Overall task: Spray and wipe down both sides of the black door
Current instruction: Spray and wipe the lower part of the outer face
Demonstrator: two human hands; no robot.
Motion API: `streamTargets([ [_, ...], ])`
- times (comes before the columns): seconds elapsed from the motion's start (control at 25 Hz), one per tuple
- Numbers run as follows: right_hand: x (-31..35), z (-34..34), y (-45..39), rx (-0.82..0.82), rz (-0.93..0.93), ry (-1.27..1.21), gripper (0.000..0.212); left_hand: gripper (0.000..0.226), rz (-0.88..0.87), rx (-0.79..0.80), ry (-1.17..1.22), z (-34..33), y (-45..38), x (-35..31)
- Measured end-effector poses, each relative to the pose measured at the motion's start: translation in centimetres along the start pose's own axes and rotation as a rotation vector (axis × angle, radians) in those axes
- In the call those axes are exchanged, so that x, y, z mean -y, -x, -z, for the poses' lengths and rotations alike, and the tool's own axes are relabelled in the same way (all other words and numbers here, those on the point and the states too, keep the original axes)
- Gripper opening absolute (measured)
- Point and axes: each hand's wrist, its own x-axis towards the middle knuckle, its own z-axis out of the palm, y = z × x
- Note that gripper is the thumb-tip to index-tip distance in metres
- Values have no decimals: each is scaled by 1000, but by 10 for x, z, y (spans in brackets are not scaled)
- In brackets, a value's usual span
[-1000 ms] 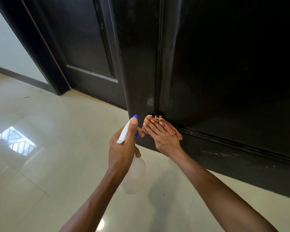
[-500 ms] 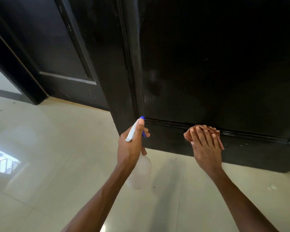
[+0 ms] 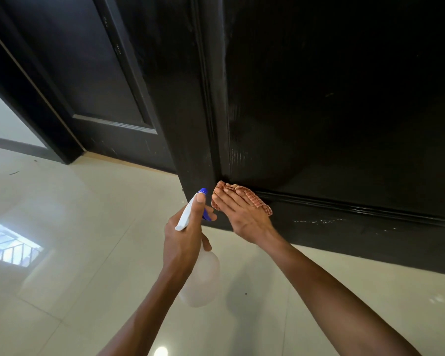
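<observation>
Pressing a checked orange cloth point(image 3: 244, 199) flat against the black door point(image 3: 344, 111), the right hand point(image 3: 244, 214) is lying with fingers extended over the fabric, at the lower corner of the recessed panel where the vertical moulding is meeting the horizontal one. The left hand point(image 3: 185, 237) is keeping its grip wrapped around a translucent spray bottle point(image 3: 203, 278), thumb resting along the white head, blue nozzle pointing toward the door just beside the cloth. Glossy cream floor tiles point(image 3: 75, 253) are reflecting a window.
</observation>
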Motion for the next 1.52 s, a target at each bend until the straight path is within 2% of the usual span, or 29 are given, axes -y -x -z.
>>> streamTargets([
  [0.2,-38,4,39,-20,0,52,73,57,21,38,-3,-11,0,-1],
  [0.36,-75,9,113,-93,-215,115,66,60,22,121,34,-30,5,-5],
  [0.48,-102,7,172,-175,-461,96,60,60,38,167,46,-37,9,-8],
  [0.6,-101,-3,186,-274,-873,-44,66,62,31,174,53,-37,13,-7],
  [0.68,-89,-3,159,-493,-1181,-308,68,64,24,184,19,-37,15,-4],
  [0.76,-84,9,123,-756,-1392,-581,69,64,7,189,-8,-37,16,-2],
  [0.88,-67,27,75,-912,-1573,-740,72,62,-19,167,-34,-35,16,-3],
  [0.96,-41,31,44,-894,-1554,-753,74,62,-36,148,-65,-29,16,-2],
  [1.04,-5,24,14,-810,-1477,-788,73,61,-59,154,-114,-26,17,-2],
  [1.16,52,-9,-23,-651,-1317,-665,71,50,-41,89,-134,-20,21,-4],
  [1.24,83,-37,-32,-474,-1104,-506,72,42,-32,48,-140,-15,21,-4],
  [1.32,93,-53,-28,-305,-780,-403,68,39,-32,44,-138,-11,21,-1],
  [1.4,79,-54,-19,-286,-549,-326,63,43,-36,60,-140,-9,19,3],
  [1.52,47,-46,6,-278,-415,-222,60,53,-59,100,-159,-11,14,11],
])
